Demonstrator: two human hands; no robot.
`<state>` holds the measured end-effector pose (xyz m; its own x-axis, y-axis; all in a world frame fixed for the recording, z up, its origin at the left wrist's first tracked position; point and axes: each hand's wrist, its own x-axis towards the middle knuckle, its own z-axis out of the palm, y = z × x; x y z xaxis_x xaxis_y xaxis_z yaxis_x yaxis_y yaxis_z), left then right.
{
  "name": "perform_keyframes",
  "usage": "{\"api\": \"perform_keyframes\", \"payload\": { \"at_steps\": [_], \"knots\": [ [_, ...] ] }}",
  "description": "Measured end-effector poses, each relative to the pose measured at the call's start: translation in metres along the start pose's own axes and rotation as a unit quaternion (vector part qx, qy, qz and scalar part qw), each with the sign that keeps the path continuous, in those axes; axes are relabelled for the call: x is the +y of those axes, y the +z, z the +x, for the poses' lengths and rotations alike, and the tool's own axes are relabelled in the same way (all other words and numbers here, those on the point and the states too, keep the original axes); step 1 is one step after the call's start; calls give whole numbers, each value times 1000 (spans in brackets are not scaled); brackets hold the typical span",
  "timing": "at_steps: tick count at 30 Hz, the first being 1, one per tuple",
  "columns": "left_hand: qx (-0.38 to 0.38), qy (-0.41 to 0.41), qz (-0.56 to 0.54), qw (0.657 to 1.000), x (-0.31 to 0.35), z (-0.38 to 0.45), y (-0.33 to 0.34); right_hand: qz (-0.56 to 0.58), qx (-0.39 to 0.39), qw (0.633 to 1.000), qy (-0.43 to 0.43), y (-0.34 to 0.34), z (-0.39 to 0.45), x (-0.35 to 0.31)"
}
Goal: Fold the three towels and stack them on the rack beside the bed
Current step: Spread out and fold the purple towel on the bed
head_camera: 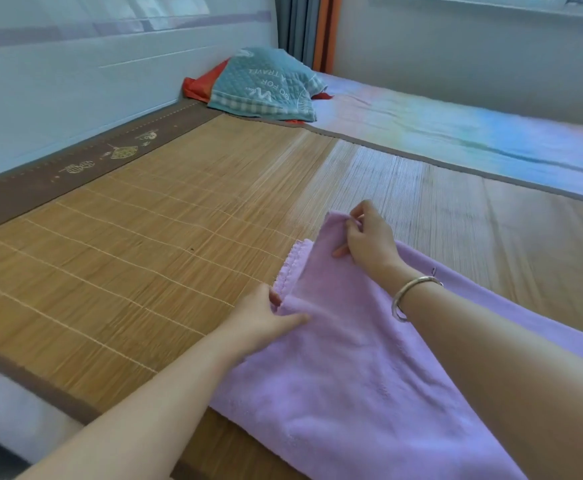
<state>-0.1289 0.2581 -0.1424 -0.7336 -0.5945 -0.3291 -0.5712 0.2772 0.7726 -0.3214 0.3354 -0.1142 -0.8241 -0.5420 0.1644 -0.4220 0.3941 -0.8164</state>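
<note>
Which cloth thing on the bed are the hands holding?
The purple towel. The left hand and right hand pinch its corners. The teal quilted cloth and red cloth lie far away, untouched.

Bamboo mat (pixel 165 216) w/ brown embroidered border covers bed; teal quilted pillow (pixel 266 84) sits at far corner on sth red-orange (pixel 196 86). Pastel sheet (pixel 456 133) lies beside mat, grey & orange curtains (pixel 312 29) hang behind
</note>
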Motion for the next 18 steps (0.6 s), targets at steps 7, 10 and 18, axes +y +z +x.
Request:
{"api": "perform_keyframes", "payload": {
  "at_steps": [7,10,18],
  "knots": [
    [-132,-2,22,991,-14,-16,-19,91,-19,996,15,3,4,-11],
    [-146,-22,-20,989,-19,-18,-35,88,-22,996,13,14,8,-12],
    [-137,-85,70,984,-51,-15,-49,19,-129,990,48,67,5,12]
  ]
}}
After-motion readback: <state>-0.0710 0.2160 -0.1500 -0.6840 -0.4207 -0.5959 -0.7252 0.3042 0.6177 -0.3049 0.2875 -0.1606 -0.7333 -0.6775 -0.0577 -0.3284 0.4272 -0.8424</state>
